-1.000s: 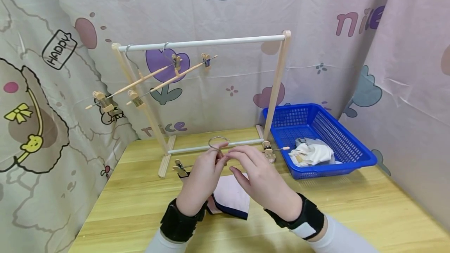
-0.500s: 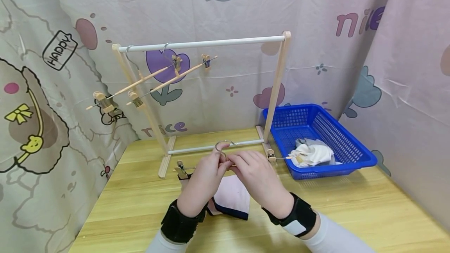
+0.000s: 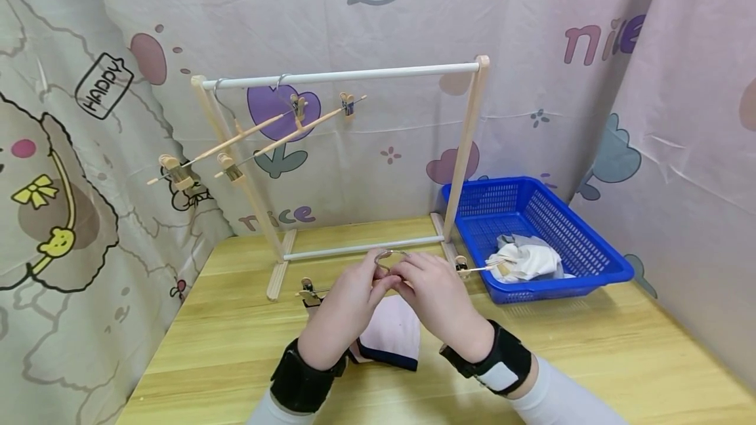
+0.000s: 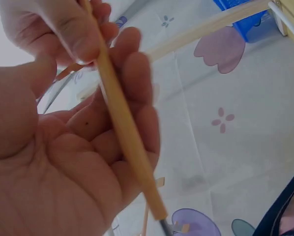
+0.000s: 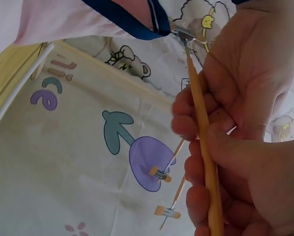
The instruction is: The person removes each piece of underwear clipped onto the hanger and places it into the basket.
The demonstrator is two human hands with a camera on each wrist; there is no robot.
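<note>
My left hand (image 3: 345,300) and right hand (image 3: 440,294) meet at the middle of a wooden clip hanger (image 5: 201,108). Its metal hook (image 3: 391,252) stands up between them. In the right wrist view, my right thumb (image 5: 225,147) presses the bar against the curled fingers. The left fingers (image 4: 137,78) bend behind the bar in the left wrist view. A pink cloth with navy trim (image 3: 392,330) hangs under my hands, its edge in the hanger's left clip (image 3: 308,290). The right clip (image 3: 461,265) shows no cloth in it.
A wooden rack with a white top rail (image 3: 378,75) stands behind my hands. Two clip hangers hang at its left, one nearer (image 3: 295,130). At the right, a blue basket (image 3: 585,235) holds crumpled white cloth (image 3: 531,260). Printed curtains surround the wooden table (image 3: 195,346).
The hanger has shifted right and slightly down, its right end now near the basket. My right fingers have drawn in against the bar beside the hook.
</note>
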